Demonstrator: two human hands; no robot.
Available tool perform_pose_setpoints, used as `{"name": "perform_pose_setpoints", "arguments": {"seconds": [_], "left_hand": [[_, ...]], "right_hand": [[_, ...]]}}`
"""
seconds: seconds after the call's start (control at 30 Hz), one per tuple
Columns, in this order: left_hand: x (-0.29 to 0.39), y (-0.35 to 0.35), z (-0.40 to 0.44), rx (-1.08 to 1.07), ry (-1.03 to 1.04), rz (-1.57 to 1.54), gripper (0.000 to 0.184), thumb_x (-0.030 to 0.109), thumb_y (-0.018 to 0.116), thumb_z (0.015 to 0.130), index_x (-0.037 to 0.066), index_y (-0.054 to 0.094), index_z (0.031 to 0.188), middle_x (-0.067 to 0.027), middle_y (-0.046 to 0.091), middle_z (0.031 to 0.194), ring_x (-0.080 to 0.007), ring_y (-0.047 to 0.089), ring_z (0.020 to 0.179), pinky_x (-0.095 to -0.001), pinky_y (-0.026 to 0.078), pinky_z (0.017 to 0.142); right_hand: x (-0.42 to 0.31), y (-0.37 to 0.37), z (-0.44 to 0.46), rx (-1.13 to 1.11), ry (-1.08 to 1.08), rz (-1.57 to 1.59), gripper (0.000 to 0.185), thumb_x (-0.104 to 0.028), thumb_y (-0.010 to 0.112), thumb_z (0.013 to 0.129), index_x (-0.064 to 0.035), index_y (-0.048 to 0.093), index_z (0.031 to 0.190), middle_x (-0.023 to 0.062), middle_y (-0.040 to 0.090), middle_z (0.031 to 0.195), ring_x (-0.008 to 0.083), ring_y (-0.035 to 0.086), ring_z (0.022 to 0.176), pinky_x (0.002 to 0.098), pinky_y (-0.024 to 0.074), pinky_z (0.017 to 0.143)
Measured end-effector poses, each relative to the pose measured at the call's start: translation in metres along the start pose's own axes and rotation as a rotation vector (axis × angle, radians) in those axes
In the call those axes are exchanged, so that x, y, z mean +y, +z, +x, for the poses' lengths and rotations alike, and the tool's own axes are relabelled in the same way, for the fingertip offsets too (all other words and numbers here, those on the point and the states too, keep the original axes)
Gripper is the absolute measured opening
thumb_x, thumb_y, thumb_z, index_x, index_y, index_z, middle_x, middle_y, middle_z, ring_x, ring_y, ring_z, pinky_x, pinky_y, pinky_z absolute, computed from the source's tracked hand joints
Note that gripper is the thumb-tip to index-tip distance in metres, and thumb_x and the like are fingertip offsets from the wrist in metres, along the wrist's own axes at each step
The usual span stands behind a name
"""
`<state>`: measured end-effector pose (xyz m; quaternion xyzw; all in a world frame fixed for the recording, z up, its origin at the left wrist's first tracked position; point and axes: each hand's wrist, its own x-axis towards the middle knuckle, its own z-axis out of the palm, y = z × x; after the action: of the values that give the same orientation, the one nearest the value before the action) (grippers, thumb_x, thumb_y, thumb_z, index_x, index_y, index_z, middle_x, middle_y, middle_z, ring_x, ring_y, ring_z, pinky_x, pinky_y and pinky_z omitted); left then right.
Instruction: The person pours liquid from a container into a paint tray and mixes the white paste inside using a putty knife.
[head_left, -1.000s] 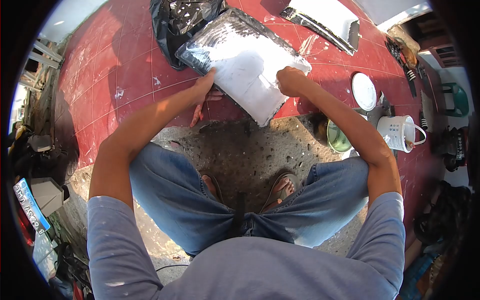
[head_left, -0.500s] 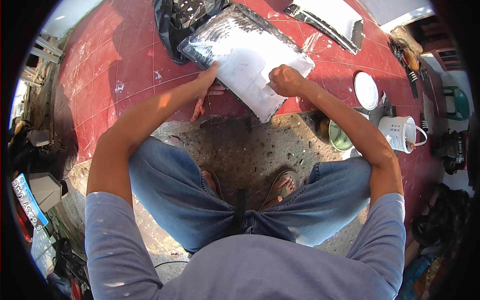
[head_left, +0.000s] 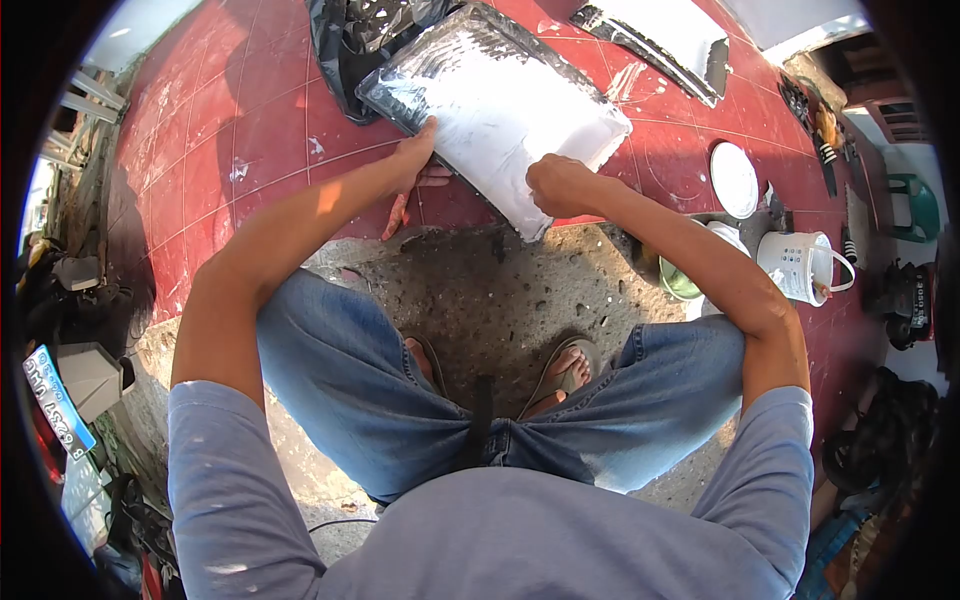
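Observation:
A dark rectangular panel (head_left: 500, 110), its top largely coated in wet white, lies tilted over the front edge of the red tiles. My left hand (head_left: 420, 165) grips its left side, thumb on the rim and fingers beneath. Over the near right part of the white surface, my right hand (head_left: 560, 186) is closed, and what it may hold is hidden under the fingers. The coat looks streaky and thin toward the far left end, with dark material showing through.
A black plastic bag (head_left: 335, 60) lies behind the panel. Another white-coated piece (head_left: 665, 40) is at the back right. Right of my right forearm are a round white lid (head_left: 734, 180), a white bucket (head_left: 790, 262) and a green container (head_left: 680, 278).
My right hand has moved left and toward me across the panel. The panel has shifted slightly away from me, and my left hand has stayed on its side.

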<state>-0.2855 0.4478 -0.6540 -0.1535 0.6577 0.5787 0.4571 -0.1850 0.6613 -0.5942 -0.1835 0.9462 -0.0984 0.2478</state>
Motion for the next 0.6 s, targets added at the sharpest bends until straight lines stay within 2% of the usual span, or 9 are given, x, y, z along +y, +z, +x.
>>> {"name": "perform_pose_setpoints", "arguments": {"seconds": [0.03, 0.07, 0.17, 0.2, 0.3, 0.43, 0.47, 0.57, 0.6], "left_hand": [[0.001, 0.0, 0.0, 0.012, -0.009, 0.002, 0.063, 0.059, 0.035, 0.084, 0.009, 0.04, 0.122, -0.0105, 0.049, 0.115, -0.0265, 0.052, 0.096, -0.0428, 0.045, 0.084], [0.001, 0.001, 0.0, 0.024, -0.019, 0.002, 0.063, 0.059, 0.035, 0.084, 0.009, 0.039, 0.122, -0.0106, 0.049, 0.115, -0.0265, 0.052, 0.096, -0.0428, 0.045, 0.085], [0.001, 0.003, -0.002, 0.028, -0.018, 0.008, 0.063, 0.059, 0.036, 0.084, 0.008, 0.039, 0.121, -0.0106, 0.049, 0.114, -0.0265, 0.052, 0.096, -0.0431, 0.045, 0.085], [0.002, 0.002, -0.002, 0.027, -0.014, 0.012, 0.063, 0.059, 0.036, 0.084, 0.008, 0.039, 0.121, -0.0106, 0.049, 0.114, -0.0265, 0.052, 0.095, -0.0433, 0.045, 0.085], [0.001, 0.0, -0.001, -0.012, -0.008, 0.003, 0.063, 0.058, 0.036, 0.084, 0.008, 0.039, 0.121, -0.0108, 0.049, 0.114, -0.0264, 0.053, 0.095, -0.0433, 0.045, 0.085], [-0.002, 0.003, 0.002, 0.089, 0.02, 0.012, 0.059, 0.058, 0.035, 0.084, 0.007, 0.047, 0.113, -0.0076, 0.057, 0.096, -0.0226, 0.059, 0.079, -0.0393, 0.053, 0.071], [-0.001, 0.003, 0.001, 0.087, 0.014, 0.01, 0.06, 0.058, 0.035, 0.084, 0.007, 0.047, 0.113, -0.0077, 0.057, 0.096, -0.0228, 0.06, 0.079, -0.0394, 0.053, 0.071], [0.0, 0.002, -0.001, 0.082, 0.016, 0.009, 0.061, 0.058, 0.036, 0.084, 0.006, 0.046, 0.113, -0.0081, 0.057, 0.097, -0.0229, 0.06, 0.079, -0.0394, 0.053, 0.071], [-0.001, 0.003, 0.0, 0.078, 0.016, 0.009, 0.061, 0.058, 0.036, 0.084, 0.006, 0.046, 0.114, -0.0083, 0.056, 0.098, -0.0229, 0.06, 0.079, -0.0394, 0.053, 0.071]], "right_hand": [[-0.005, 0.001, 0.001, -0.028, -0.019, 0.035, 0.018, -0.009, 0.049, 0.07, 0.0041, 0.059, 0.077, 0.0232, 0.059, 0.08, 0.0361, 0.059, 0.077, 0.0421, 0.0476, 0.07], [-0.004, -0.002, -0.001, 0.076, -0.057, 0.032, 0.018, -0.008, 0.049, 0.07, 0.0036, 0.059, 0.079, 0.0232, 0.059, 0.08, 0.0365, 0.059, 0.077, 0.0429, 0.0475, 0.07], [0.004, -0.007, 0.0, 0.135, 0.037, -0.038, 0.019, -0.007, 0.048, 0.069, 0.0043, 0.059, 0.08, 0.0232, 0.059, 0.08, 0.0376, 0.059, 0.077, 0.0437, 0.0469, 0.071], [0.001, -0.01, -0.002, 0.012, 0.106, -0.041, 0.018, -0.007, 0.048, 0.069, 0.0045, 0.059, 0.079, 0.0228, 0.059, 0.079, 0.0379, 0.059, 0.076, 0.044, 0.0472, 0.069], [-0.011, 0.0, -0.003, -0.037, -0.013, -0.024, 0.018, -0.007, 0.049, 0.069, 0.0044, 0.059, 0.079, 0.0227, 0.059, 0.08, 0.0373, 0.059, 0.076, 0.043, 0.048, 0.067], [-0.005, -0.009, -0.001, 0.073, 0.044, 0.027, 0.018, -0.005, 0.047, 0.069, 0.0052, 0.059, 0.078, 0.0236, 0.059, 0.082, 0.0372, 0.059, 0.079, 0.042, 0.0479, 0.068], [0.006, 0.004, 0.001, 0.222, 0.026, 0.035, 0.017, -0.011, 0.051, 0.071, 0.0037, 0.054, 0.063, 0.0251, 0.055, 0.064, 0.0397, 0.056, 0.07, 0.0457, 0.0454, 0.063], [-0.007, 0.008, -0.004, 0.045, -0.021, 0.028, 0.019, -0.012, 0.051, 0.073, 0.0034, 0.055, 0.063, 0.0242, 0.054, 0.062, 0.0399, 0.056, 0.069, 0.0456, 0.0455, 0.063], [-0.012, 0.01, -0.003, 0.074, -0.052, 0.032, 0.018, -0.012, 0.051, 0.074, 0.0034, 0.056, 0.065, 0.0236, 0.056, 0.066, 0.0399, 0.057, 0.069, 0.0451, 0.0458, 0.064]]}}
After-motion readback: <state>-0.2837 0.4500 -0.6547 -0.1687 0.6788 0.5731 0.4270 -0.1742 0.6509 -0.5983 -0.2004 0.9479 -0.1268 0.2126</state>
